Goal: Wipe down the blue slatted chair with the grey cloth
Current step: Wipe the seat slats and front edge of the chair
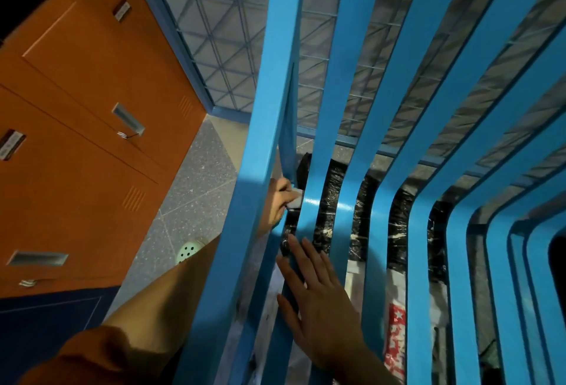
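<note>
At the chair's left edge, seen from above: the blue slatted chair (pixel 340 108) fills the right and centre of the view, its curved slats running from top to bottom.

The left hand (pixel 277 200) reaches in from behind the outer frame bar (pixel 263 108), and that bar partly hides the hand. Its fingers are curled and clamped on the grey cloth (pixel 294 200). Only a small pale wad of the cloth shows, pressed against the side of the first slat where it bends. The left forearm comes up from the lower left, with an orange sleeve (pixel 107 354) at the bottom edge.

The right hand (pixel 321 308) lies flat on the slats nearer the camera, below the cloth. Its fingers (pixel 301 259) are straight and slightly apart, holding nothing and pointing up towards the left hand. The two hands are near each other but not touching.

A black bag (pixel 358 222) with white marks shows through the slat gaps under the chair. Closer to the camera there is a white bag with red print (pixel 396 332).

Orange lockers (pixel 92 108) with recessed handles stand on the left. A blue wire mesh panel (pixel 220 16) is at the top centre. The speckled grey floor (pixel 196 188) lies between the lockers and the chair, with a round drain (pixel 187 252) in it, partly covered by the forearm.
</note>
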Demonstrator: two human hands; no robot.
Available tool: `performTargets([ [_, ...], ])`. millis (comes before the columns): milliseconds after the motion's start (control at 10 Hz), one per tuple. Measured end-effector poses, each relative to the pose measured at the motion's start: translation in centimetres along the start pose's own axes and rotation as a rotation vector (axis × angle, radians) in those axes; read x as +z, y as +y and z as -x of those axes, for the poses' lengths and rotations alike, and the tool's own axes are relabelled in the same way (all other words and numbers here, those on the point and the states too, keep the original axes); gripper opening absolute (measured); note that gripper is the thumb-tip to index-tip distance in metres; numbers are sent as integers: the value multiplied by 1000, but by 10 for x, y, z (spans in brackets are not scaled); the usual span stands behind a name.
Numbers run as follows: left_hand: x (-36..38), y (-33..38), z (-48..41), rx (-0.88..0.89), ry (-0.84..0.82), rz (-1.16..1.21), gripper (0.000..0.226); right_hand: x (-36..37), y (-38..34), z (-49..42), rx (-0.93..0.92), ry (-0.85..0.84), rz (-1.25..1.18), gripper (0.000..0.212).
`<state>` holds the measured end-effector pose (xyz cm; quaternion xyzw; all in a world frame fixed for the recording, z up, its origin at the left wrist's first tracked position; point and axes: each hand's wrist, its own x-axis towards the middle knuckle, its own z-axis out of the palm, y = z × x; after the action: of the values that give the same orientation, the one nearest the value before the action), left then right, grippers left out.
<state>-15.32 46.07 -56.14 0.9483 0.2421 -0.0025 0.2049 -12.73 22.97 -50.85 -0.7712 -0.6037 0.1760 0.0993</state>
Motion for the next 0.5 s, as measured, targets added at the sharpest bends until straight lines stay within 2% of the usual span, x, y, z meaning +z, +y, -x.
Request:
performTargets([
  [100,2,10,-10,122,-86,-326,26,-2,-1,-1,6,-4,14,55],
  [200,-3,26,-5,-64,-99,-227,16,-1,0,-1,-1,-5,-8,55],
  [300,1,30,13,24,-219,-212,25,-2,1,1,4,-13,-17,55],
  [400,0,38,42,228,-315,-228,31,-3,0,0,-6,-5,-38,56],
  [500,-1,22,56,177,-86,-145,30,-2,0,0,3,-7,-32,55],
])
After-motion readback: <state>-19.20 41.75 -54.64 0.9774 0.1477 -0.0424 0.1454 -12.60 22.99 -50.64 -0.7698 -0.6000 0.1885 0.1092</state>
